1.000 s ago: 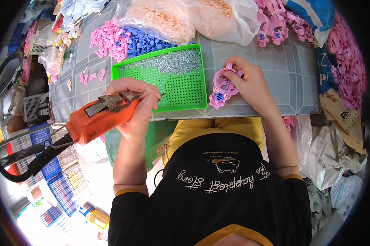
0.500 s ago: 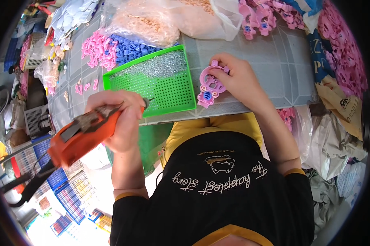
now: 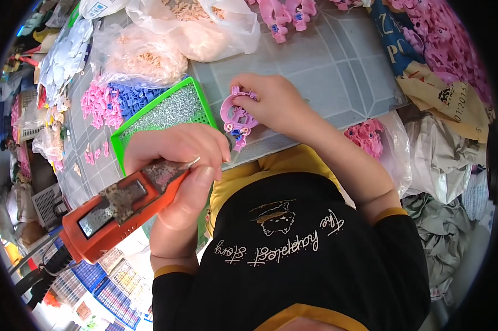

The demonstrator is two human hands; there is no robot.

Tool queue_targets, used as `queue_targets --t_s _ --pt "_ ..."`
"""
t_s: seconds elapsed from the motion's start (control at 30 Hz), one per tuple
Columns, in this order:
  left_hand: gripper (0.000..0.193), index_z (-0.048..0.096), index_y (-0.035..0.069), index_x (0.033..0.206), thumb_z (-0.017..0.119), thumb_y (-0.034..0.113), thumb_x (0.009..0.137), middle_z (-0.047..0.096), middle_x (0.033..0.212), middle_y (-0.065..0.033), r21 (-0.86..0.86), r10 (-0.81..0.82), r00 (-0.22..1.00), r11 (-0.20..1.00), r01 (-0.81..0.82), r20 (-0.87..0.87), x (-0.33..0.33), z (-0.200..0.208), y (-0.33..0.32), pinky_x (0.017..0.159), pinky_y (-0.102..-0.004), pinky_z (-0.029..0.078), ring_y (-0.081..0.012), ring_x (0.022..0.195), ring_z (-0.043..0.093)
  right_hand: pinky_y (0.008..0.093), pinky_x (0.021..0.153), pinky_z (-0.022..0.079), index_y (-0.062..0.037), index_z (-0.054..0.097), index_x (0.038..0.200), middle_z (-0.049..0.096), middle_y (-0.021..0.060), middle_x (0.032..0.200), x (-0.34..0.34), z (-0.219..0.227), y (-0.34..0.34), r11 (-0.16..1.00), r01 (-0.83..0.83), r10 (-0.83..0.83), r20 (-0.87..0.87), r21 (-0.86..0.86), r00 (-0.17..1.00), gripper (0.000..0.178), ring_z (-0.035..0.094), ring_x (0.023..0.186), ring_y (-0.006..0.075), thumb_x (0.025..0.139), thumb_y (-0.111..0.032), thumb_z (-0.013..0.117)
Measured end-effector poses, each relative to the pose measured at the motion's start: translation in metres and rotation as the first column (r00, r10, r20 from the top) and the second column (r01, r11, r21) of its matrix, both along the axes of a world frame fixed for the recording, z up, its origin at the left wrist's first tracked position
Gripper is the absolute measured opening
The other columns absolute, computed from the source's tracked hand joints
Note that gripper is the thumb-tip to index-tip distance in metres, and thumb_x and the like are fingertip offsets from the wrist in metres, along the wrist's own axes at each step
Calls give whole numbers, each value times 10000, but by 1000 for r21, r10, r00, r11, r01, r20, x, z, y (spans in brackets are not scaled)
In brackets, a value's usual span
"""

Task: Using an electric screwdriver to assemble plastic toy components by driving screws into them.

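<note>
One orange power tool (image 3: 133,219) is clamped in the left hand (image 3: 180,150), whose fingers wrap over the front of its body while the thumb presses along the near side; a black cable (image 3: 57,263) trails from its rear toward the left. The right hand (image 3: 271,102) pinches a pink ring-shaped part (image 3: 240,117) at its far right rim, thumb and fingers closed on the plastic. This part is at the near edge of a grey table (image 3: 326,71), just right of a green tray (image 3: 203,102), and carries a blue piece (image 3: 238,133) in its near end. The tool's dark tip (image 3: 230,143) seems to be close to that end, but the left hand hides much of it, so I cannot tell whether the two touch. Silver screws (image 3: 174,107) lie heaped in the far part of the tray. Beyond the tray sit a blue heap (image 3: 133,99) and, to its left, a pink heap (image 3: 101,105); farther off are clear plastic bags (image 3: 205,36) of peach-coloured pieces. A few small pink pieces (image 3: 96,154) lie left of the tray.
</note>
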State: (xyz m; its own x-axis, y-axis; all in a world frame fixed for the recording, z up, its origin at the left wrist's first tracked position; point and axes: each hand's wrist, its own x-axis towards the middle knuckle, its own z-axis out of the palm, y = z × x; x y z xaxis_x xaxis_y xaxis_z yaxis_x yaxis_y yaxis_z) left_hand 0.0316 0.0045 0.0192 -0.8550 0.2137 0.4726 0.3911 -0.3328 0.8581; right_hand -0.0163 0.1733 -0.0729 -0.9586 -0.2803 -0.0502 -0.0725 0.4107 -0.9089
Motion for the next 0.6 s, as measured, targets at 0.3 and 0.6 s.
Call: queue_targets --t_s 0.3,0.6 --pt "262 486 46 932 614 -107 763 559 750 -83 7 -133 986 991 133 104 -6 -18 -1 734 -392 507 -182 679 553 380 653 503 -84 662 1017 679 150 800 0 0 -1 998 14 -12 -40 59 999 206 660 701 300 854 -208 643" --pt "280 493 34 973 606 -118 766 593 849 -99 -184 -90 984 976 118 153 1 -14 3 778 -327 516 -183 818 608 389 651 504 -83 661 1000 670 153 789 -3 -1 -1 999 2 0 -60 44 998 189 653 703 304 854 -201 635"
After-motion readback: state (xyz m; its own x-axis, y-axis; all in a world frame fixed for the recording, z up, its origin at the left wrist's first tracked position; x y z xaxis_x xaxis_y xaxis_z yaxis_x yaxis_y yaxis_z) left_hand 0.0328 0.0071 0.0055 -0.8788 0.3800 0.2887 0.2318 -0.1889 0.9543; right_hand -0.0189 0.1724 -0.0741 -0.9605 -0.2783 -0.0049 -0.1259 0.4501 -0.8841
